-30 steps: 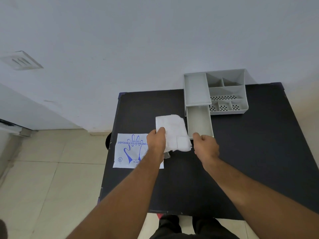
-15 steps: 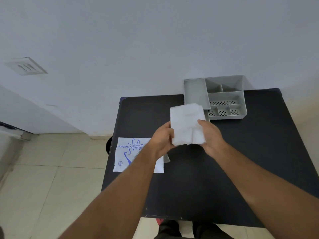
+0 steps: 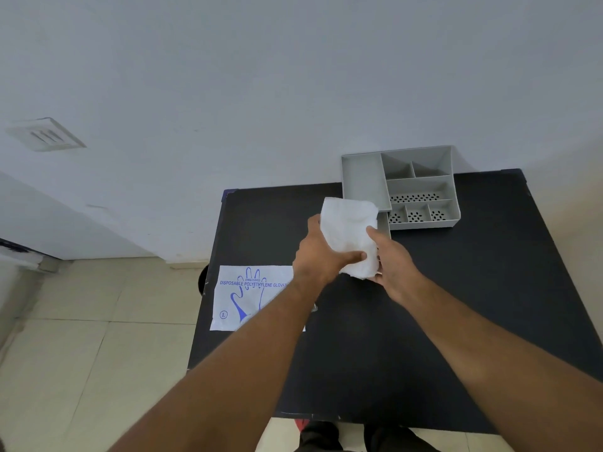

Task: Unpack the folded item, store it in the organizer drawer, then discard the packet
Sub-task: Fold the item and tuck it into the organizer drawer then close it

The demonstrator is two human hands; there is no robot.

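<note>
A folded white item [image 3: 347, 231] is held up above the black table [image 3: 456, 305], gripped from both sides. My left hand [image 3: 321, 254] clasps its left edge with the thumb across the lower front. My right hand [image 3: 393, 264] holds its right edge. Behind it stands the grey organizer [image 3: 421, 187] with several compartments. Its pulled-out drawer [image 3: 385, 225] is almost wholly hidden by the white item; only a sliver of its right wall shows. The empty packet [image 3: 251, 298], white with blue glove print, lies flat at the table's left edge, overhanging it.
The table stands against a white wall. Beige floor tiles lie to the left. A wall vent [image 3: 45, 135] is at the far left. My legs show below the table's front edge.
The white item was lifted off the table by both hands and now sits in front of the drawer. The right hand moved from the drawer front onto the item.
</note>
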